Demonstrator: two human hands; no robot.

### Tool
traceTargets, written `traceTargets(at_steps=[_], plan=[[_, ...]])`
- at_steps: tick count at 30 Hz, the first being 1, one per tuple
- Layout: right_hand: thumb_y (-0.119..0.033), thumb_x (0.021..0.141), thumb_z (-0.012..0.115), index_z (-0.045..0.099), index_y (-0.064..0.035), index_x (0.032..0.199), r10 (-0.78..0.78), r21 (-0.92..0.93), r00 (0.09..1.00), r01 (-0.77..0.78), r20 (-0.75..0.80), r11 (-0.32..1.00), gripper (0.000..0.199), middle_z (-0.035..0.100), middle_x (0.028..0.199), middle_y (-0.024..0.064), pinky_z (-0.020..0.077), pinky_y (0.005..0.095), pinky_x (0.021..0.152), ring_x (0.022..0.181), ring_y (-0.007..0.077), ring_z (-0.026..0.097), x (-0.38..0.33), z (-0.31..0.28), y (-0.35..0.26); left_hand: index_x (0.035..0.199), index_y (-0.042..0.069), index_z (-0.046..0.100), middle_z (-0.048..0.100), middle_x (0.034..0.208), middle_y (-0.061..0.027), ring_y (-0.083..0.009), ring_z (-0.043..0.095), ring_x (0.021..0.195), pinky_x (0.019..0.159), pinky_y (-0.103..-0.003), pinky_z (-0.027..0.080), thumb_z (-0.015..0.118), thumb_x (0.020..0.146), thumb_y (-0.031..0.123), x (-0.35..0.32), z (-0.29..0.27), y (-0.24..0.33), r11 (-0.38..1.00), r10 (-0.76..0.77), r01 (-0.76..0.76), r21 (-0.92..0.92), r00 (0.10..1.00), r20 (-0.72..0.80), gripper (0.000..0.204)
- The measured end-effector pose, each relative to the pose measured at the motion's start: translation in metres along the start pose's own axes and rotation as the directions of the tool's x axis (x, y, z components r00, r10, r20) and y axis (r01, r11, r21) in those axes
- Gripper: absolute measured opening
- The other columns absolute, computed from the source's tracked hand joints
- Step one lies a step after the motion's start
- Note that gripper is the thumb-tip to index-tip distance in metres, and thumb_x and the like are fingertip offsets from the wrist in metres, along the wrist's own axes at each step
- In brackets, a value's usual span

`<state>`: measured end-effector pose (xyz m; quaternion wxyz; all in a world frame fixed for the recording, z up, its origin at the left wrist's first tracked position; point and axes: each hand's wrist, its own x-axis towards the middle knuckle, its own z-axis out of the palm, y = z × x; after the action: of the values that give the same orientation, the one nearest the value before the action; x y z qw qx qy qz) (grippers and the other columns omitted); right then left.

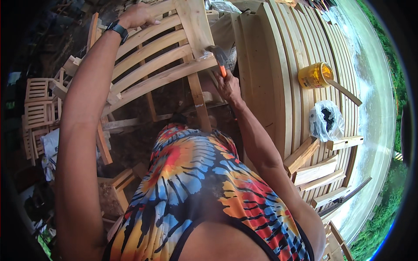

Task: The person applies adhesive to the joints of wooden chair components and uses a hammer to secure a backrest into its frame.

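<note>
A slatted wooden chair frame (156,65) stands in front of me. My left hand (138,15), with a black watch on the wrist, grips the frame's upper edge. My right hand (228,87) holds a hammer (220,58) with an orange handle; its dark head sits against the joint where the thick upright post (195,21) meets the lower slat.
A curved stack of wooden slats (283,65) fills the right side, carrying a yellow can (314,75) with a stick in it, a plastic bag (326,120) and short wood blocks (318,172). More slatted wooden pieces (38,108) lie at the left.
</note>
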<state>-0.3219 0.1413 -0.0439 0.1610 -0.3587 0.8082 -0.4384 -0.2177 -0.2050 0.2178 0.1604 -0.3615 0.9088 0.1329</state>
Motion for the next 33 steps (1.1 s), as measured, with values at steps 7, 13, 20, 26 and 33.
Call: traceTargets(at_steps=[7,13,20,26,33], plan=[[-0.033,0.100,0.065,0.059,-0.0014,0.099,-0.004,-0.026,1.000,0.004,-0.008,1.000,0.032,0.065,0.075,0.0271,0.0492,0.0532,0.064,0.078,0.0511,0.065,-0.005,-0.002,0.006,0.107,0.001,0.070,0.072,0.092,-0.0100,-0.0192,0.068,0.077,0.068,-0.036,0.058,0.084,0.084,0.028,0.001,0.016,-0.028,0.957,0.166,-0.199,-0.211,0.972,-0.164,0.038],[-0.032,0.099,0.067,0.061,0.0011,0.100,0.050,-0.001,0.995,-0.050,0.084,0.999,0.033,0.065,0.077,0.0280,0.0503,0.0492,0.065,0.078,0.0500,0.066,-0.005,-0.017,0.001,0.105,-0.002,0.071,0.073,0.085,-0.0137,-0.0220,0.070,0.075,0.069,-0.037,0.054,0.086,0.079,0.025,-0.012,0.026,-0.020,0.925,0.298,-0.361,-0.117,0.881,-0.367,0.041],[-0.029,0.098,0.068,0.064,-0.0002,0.100,0.010,0.058,1.000,-0.010,0.013,0.998,0.029,0.064,0.070,0.0159,0.0489,0.0415,0.057,0.057,0.0296,0.064,-0.023,-0.056,-0.021,0.119,0.002,0.071,0.074,0.112,-0.0229,-0.0393,0.071,0.106,0.093,-0.044,0.054,0.085,0.075,0.031,-0.060,0.027,0.009,0.970,0.150,-0.210,-0.120,0.912,-0.381,0.055],[-0.012,0.090,0.076,0.059,0.0013,0.125,-0.091,0.375,0.995,0.104,-0.051,0.921,0.041,0.058,0.081,0.0009,0.0473,0.0272,0.064,0.071,0.0100,0.055,0.000,-0.161,-0.133,0.125,0.000,0.069,0.071,0.115,-0.0282,-0.0413,0.070,0.110,0.093,-0.046,0.054,0.085,0.075,0.034,-0.101,0.044,0.029,0.964,0.195,-0.260,-0.047,0.821,-0.537,0.063],[-0.012,0.089,0.078,0.060,-0.0016,0.115,-0.427,0.010,0.904,0.426,0.015,0.904,0.034,0.058,0.073,0.0063,0.0446,0.0325,0.055,0.059,0.0146,0.052,0.027,-0.235,-0.225,0.129,0.002,0.068,0.072,0.114,-0.0275,-0.0446,0.068,0.109,0.094,-0.047,0.055,0.083,0.078,0.034,-0.120,0.067,0.028,0.974,0.144,-0.217,-0.064,0.813,-0.564,0.062]])
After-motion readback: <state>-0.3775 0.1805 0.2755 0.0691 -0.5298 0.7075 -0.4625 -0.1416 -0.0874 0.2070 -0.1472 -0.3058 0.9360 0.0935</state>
